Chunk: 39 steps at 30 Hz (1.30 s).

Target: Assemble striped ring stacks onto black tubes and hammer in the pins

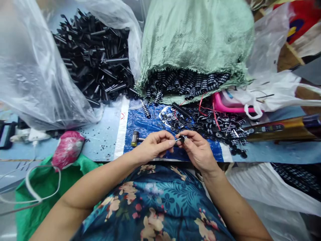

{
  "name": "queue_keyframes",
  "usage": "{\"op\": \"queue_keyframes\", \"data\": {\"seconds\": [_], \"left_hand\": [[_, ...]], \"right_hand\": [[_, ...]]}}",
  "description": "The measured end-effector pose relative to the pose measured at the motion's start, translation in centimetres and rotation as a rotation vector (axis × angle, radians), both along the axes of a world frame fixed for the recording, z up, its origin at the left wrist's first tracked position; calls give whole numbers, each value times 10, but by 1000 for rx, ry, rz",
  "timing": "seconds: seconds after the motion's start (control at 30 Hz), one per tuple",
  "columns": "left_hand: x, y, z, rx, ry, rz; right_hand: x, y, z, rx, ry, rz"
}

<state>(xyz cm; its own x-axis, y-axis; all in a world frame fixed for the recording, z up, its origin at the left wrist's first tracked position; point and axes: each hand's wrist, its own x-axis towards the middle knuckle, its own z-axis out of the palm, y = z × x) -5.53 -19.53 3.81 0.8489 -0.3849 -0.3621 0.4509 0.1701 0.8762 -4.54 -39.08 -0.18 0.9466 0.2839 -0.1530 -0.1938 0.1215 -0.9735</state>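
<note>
My left hand (156,144) is closed in a pinch around a thin metal rod (178,139). The rod's end points right and meets a small black round part (182,138), pinched between the thumb and fingers of my right hand (199,149). Whether the rod passes through the part cannot be seen. Beside my left wrist lies a small hammer (135,138), its handle partly under the hand. Just beyond my fingers is a loose pile of black discs (180,124). One black-and-silver ribbed piece on a metal stem (145,111) lies apart on the blue sheet (140,125).
A clear plastic bag (40,67) of black tubes (97,60) stands at the back left. The green woven sack (195,36) spills ribbed pieces (188,83). To the right are a pink basket (227,105) and a gold box (278,129). A pink wrapped bundle (67,149) sits left.
</note>
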Motion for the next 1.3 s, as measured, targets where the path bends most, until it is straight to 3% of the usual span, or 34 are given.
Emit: {"op": "queue_keyframes", "data": {"seconds": [0.3, 0.7, 0.9, 1.3], "left_hand": [[-9, 15, -7, 62, 6, 15], [-15, 14, -9, 74, -7, -28], [-16, 15, -10, 32, 36, -2], [-17, 15, -11, 35, 11, -19]], "right_hand": [[-2, 10, -4, 61, 58, 50], [3, 3, -4, -119, -116, 114], [5, 2, -7, -20, -16, 97], [-1, 1, -16, 29, 39, 92]]}}
